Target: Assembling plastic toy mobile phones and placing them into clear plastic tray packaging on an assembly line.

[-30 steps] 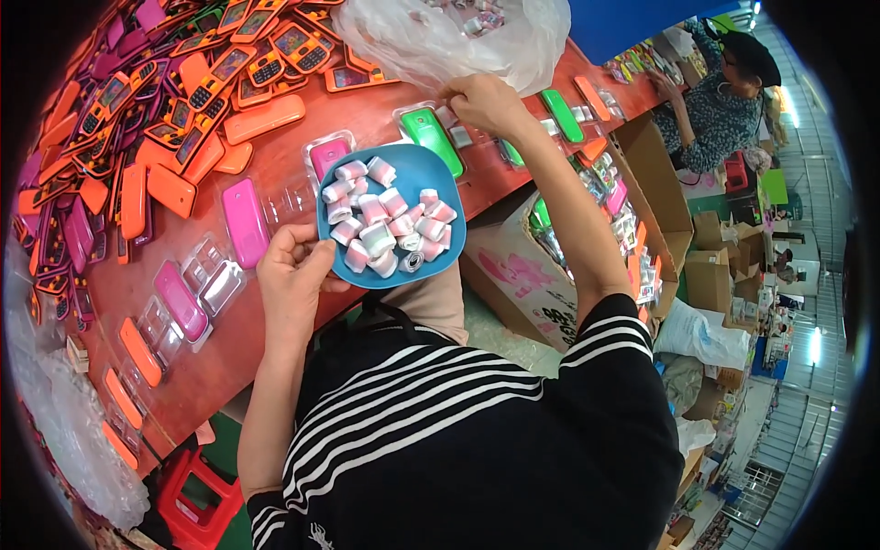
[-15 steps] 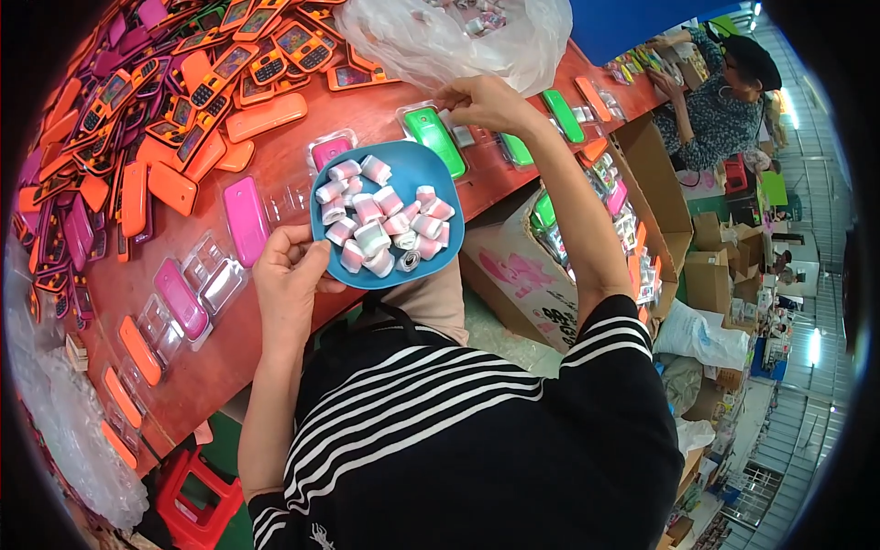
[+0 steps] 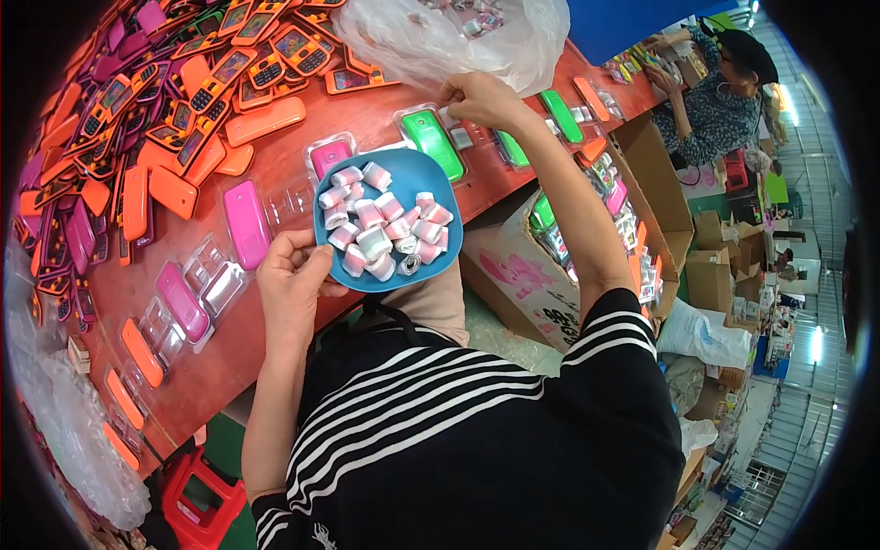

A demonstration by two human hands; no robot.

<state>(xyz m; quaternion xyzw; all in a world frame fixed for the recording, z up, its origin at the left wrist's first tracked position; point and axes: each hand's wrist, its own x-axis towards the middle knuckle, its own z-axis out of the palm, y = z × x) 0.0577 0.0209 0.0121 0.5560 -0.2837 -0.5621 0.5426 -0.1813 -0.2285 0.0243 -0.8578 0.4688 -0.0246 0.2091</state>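
My left hand (image 3: 298, 266) grips the near left edge of a blue bowl (image 3: 456, 234), thumb over the rim. Several small pink-and-white wrapped rolls (image 3: 371, 214) lie heaped in it. Beyond the bowl, my right hand (image 3: 481, 99) reaches down beside a green toy phone (image 3: 434, 142) in a clear plastic tray. Its fingertips are pinched together over a pale bit that I cannot make out. A second green toy phone (image 3: 513, 149) sits partly behind my right forearm. Left of the bowl are a pink toy phone (image 3: 246, 223) and another pink one (image 3: 330, 158), each in clear plastic.
A large pile of orange and purple toy phones (image 3: 174, 119) covers the far left of the red table (image 3: 229, 357). A clear plastic bag (image 3: 449, 46) lies at the back. An open carton (image 3: 522, 266) of packed toys stands right. Farther right a co-worker (image 3: 720, 101) handles small items.
My left hand and the bowl have shifted very slightly right and toward me. My right hand stays by the green toy phone, its fingers barely moved.
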